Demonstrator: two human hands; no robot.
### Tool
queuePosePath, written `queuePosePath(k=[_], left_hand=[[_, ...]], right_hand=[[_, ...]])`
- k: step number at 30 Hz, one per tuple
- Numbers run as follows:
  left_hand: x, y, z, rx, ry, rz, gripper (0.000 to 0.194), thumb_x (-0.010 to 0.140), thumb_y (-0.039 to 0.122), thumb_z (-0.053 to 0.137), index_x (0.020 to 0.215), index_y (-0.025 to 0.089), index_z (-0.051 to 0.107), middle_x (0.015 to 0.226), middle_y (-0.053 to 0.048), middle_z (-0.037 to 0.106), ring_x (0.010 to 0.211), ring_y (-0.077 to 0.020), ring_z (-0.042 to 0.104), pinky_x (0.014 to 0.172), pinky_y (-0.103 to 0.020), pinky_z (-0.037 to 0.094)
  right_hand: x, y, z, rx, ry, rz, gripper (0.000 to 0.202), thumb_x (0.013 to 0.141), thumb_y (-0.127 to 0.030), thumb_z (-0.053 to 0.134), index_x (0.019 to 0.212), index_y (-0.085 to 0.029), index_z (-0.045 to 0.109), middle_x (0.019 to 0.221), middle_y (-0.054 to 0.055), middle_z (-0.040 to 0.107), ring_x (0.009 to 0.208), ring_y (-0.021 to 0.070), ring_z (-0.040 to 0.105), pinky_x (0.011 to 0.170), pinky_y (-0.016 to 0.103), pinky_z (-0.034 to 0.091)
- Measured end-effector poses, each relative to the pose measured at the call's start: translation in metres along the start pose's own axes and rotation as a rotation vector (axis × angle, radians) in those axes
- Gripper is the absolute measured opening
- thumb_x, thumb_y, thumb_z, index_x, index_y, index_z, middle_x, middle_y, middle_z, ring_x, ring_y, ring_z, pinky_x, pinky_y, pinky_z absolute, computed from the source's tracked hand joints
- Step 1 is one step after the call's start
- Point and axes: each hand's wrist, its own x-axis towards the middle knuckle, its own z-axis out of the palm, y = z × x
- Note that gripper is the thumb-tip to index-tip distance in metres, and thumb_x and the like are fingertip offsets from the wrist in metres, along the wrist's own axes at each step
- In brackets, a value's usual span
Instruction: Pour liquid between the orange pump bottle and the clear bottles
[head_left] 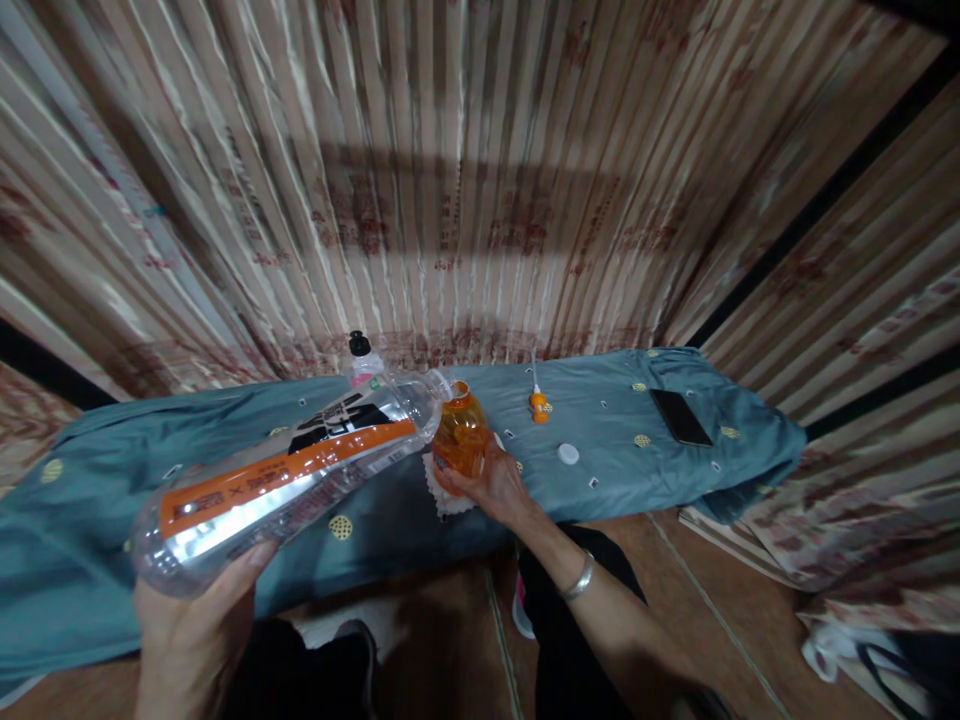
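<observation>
Apparently mid-pour, gripping the tilted clear bottle (289,478) in the left hand (196,610), clasping the orange bottle (460,435) in the right hand (496,486), with pump top (538,407) unfitted to that bottle's right.

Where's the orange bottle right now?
In the head view, the orange bottle is below centre, in the right hand, its opening beside the mouth of the large clear bottle the left hand holds.
</observation>
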Motion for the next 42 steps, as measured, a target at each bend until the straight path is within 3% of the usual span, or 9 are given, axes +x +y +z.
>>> queuePosePath(k=[3,10,17,25,31,37,42], left_hand=[[0.002,-0.004,-0.003,0.005,0.004,0.002,0.062,0.052,0.031,0.094,0.109,0.025,0.072,0.107,-0.004,0.073,0.104,-0.0244,0.067,0.101,-0.036,0.055],[0.002,-0.004,-0.006,0.000,0.011,-0.003,0.066,0.053,0.028,0.095,0.115,0.025,0.071,0.110,-0.001,0.073,0.102,-0.0189,0.067,0.098,-0.027,0.055],[0.006,-0.008,-0.004,-0.034,-0.007,0.072,0.053,0.049,0.027,0.095,0.097,0.022,0.073,0.101,-0.002,0.075,0.090,-0.0159,0.069,0.090,-0.022,0.056],[0.009,-0.011,-0.005,-0.050,-0.060,0.073,0.058,0.051,0.028,0.094,0.104,0.023,0.073,0.100,-0.003,0.075,0.093,-0.0210,0.069,0.088,-0.028,0.059],[0.008,-0.015,-0.010,-0.056,0.028,0.018,0.074,0.042,0.023,0.095,0.112,0.028,0.071,0.102,-0.001,0.072,0.095,-0.0207,0.067,0.094,-0.032,0.057],[0.009,-0.015,-0.006,-0.030,-0.023,0.065,0.061,0.046,0.030,0.095,0.103,0.023,0.073,0.100,-0.004,0.073,0.092,-0.0224,0.068,0.095,-0.034,0.057],[0.007,-0.013,-0.004,-0.057,0.023,0.039,0.080,0.043,0.025,0.095,0.119,0.026,0.070,0.103,-0.001,0.073,0.094,-0.0192,0.068,0.088,-0.025,0.058]], right_hand=[[0.000,0.000,-0.001,0.007,-0.003,-0.001,0.061,0.076,-0.032,0.078,0.133,-0.022,0.058,0.117,0.010,0.075,0.110,0.0304,0.074,0.095,0.045,0.061],[0.000,0.002,0.001,-0.011,-0.019,0.012,0.060,0.078,-0.035,0.077,0.133,-0.021,0.058,0.120,0.010,0.074,0.110,0.0316,0.073,0.095,0.045,0.061],[0.000,0.005,0.003,0.001,-0.005,-0.002,0.064,0.077,-0.036,0.079,0.135,-0.021,0.056,0.120,0.011,0.074,0.111,0.0320,0.073,0.095,0.046,0.060],[-0.001,0.010,0.005,0.007,0.009,-0.002,0.063,0.078,-0.041,0.080,0.134,-0.022,0.057,0.120,0.010,0.075,0.109,0.0315,0.074,0.094,0.045,0.061],[-0.001,0.008,0.004,0.015,0.003,0.019,0.067,0.078,-0.039,0.079,0.138,-0.022,0.055,0.118,0.010,0.076,0.107,0.0316,0.075,0.093,0.046,0.061],[-0.001,0.003,0.001,-0.001,-0.015,0.031,0.067,0.078,-0.039,0.079,0.138,-0.019,0.055,0.119,0.012,0.075,0.108,0.0327,0.075,0.093,0.046,0.062],[-0.001,0.003,0.001,-0.002,-0.012,0.021,0.062,0.079,-0.038,0.078,0.135,-0.021,0.057,0.116,0.010,0.076,0.106,0.0312,0.075,0.091,0.045,0.062]])
